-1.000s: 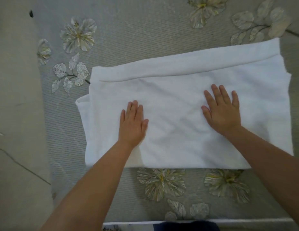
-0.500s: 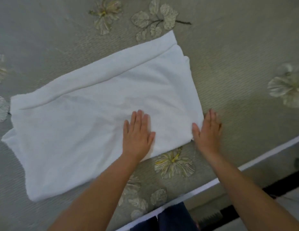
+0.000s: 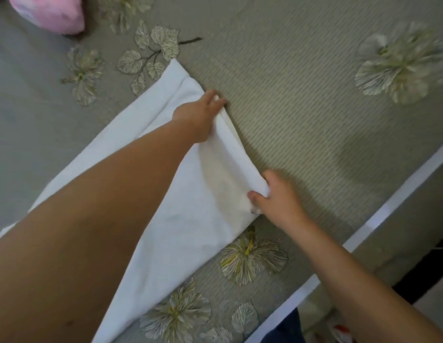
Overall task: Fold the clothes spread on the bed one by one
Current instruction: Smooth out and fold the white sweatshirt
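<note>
Both hands are gripping the right-hand edge of the white cloth point(image 3: 185, 209) lying on the bed point(image 3: 302, 107): the left hand point(image 3: 199, 115) is pinching the far corner, the right hand point(image 3: 274, 196) the near one. A pink bundle point(image 3: 49, 12) is sitting well beyond the left hand.

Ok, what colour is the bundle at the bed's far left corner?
Pink; the bundle is only partly in frame at the top left of the head view.

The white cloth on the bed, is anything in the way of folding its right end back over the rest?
Nothing visible. Both hands already grip that end: the left hand at the far corner, the right hand at the near one. The white cloth beyond them lies bare except for the left forearm.
</note>
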